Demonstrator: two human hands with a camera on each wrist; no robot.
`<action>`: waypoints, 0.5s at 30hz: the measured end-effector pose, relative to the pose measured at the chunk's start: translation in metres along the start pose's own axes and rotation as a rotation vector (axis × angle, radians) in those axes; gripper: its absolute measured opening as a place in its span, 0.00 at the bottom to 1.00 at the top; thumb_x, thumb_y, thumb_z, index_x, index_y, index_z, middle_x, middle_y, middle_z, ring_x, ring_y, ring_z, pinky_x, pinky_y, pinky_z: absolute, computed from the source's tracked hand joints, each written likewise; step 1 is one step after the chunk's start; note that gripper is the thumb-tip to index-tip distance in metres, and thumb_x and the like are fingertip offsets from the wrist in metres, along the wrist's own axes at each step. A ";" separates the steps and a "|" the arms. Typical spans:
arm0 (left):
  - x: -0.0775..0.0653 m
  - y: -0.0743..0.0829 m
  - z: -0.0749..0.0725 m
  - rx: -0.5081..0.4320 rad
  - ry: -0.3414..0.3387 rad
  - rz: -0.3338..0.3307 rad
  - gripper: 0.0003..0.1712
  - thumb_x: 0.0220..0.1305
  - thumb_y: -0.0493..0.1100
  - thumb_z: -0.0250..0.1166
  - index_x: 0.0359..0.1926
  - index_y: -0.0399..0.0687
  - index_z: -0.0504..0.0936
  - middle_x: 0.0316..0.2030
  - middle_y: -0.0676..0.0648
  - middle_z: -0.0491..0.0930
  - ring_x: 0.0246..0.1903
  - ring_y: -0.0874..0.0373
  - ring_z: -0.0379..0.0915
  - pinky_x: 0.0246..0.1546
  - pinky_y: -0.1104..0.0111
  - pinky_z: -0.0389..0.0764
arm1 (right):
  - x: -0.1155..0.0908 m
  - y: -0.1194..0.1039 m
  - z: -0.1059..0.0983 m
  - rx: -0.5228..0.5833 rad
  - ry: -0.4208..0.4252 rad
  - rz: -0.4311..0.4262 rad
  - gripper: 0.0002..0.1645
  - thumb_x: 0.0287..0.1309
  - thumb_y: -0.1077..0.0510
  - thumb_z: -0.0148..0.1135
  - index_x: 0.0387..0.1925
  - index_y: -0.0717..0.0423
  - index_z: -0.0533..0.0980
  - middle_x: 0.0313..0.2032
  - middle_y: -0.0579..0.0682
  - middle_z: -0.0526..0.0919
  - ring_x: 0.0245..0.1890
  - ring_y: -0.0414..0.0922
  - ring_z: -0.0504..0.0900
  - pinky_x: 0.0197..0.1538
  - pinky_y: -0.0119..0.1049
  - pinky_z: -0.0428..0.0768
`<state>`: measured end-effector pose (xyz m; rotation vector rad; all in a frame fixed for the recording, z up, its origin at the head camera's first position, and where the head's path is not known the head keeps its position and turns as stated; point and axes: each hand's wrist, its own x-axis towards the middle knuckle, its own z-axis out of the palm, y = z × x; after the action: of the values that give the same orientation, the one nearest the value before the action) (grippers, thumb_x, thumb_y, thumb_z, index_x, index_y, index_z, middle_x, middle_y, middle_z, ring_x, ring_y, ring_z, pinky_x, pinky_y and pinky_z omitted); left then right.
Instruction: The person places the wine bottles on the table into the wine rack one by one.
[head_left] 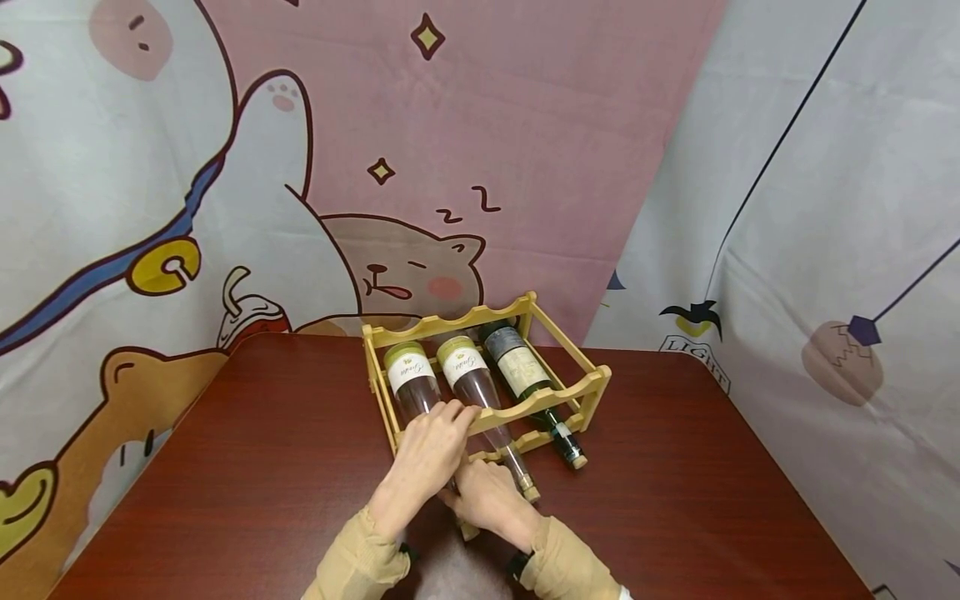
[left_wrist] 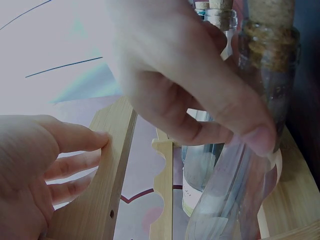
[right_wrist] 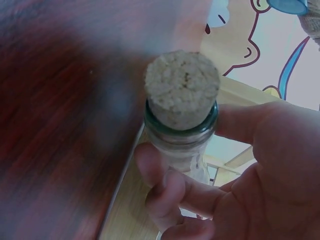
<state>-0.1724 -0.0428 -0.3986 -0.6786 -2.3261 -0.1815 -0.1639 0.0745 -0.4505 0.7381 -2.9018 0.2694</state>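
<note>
A light wooden wine rack (head_left: 592, 383) stands on the table with clear bottles lying in it, necks toward me. My left hand (head_left: 429, 450) grips the rack's front upper rail (left_wrist: 92, 185), thumb on one face. Lower and to the right, my right hand (head_left: 491, 497) holds the neck of the leftmost bottle (head_left: 411, 371), fingers curled round it. In the right wrist view a cork (right_wrist: 182, 89) fills that bottle's mouth. Beside it lies a second clear bottle (head_left: 461, 362) with a white label. My hands hide part of the leftmost bottle.
A dark green corked bottle (head_left: 521, 367) occupies the rack's right side, its neck poking out over the table. The reddish-brown table (head_left: 675, 483) extends to both sides. Behind it hangs a cloth with cartoon animals (head_left: 555, 167).
</note>
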 end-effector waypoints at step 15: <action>0.000 0.000 0.001 -0.016 0.024 0.008 0.13 0.51 0.36 0.67 0.40 0.50 0.81 0.28 0.51 0.80 0.24 0.57 0.74 0.18 0.68 0.76 | -0.009 0.005 -0.029 0.026 -0.061 0.067 0.19 0.51 0.42 0.63 0.29 0.53 0.73 0.24 0.51 0.82 0.20 0.47 0.79 0.18 0.38 0.71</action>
<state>-0.1727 -0.0424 -0.3997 -0.6902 -2.3007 -0.2042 -0.1562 0.0892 -0.4244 0.6646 -2.9899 0.2976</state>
